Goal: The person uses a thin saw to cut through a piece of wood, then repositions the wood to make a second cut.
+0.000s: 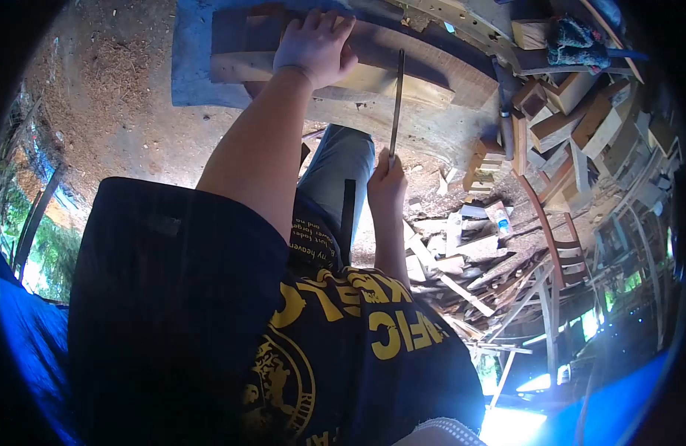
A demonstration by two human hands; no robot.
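Workbench (pixel 432 126) bears a board (pixel 243 65) beneath the spread left hand (pixel 315 48); right hand (pixel 387 186) grips a rod (pixel 397 100).

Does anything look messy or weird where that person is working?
Yes, the ground looks messy. Pale wood scraps lie every which way in a loose heap on the person's right, mostly at odd angles. I can't see any spill on the workbench.

I can see a scrap heap (pixel 471 250) of wood, with what looks like a plastic bottle (pixel 501 221) lying at its edge. Right of the heap, I make out a curved wooden frame (pixel 557 256); piled wood blocks (pixel 562 128) and a dark, fuzzy cloth (pixel 572 46) lie beyond it.
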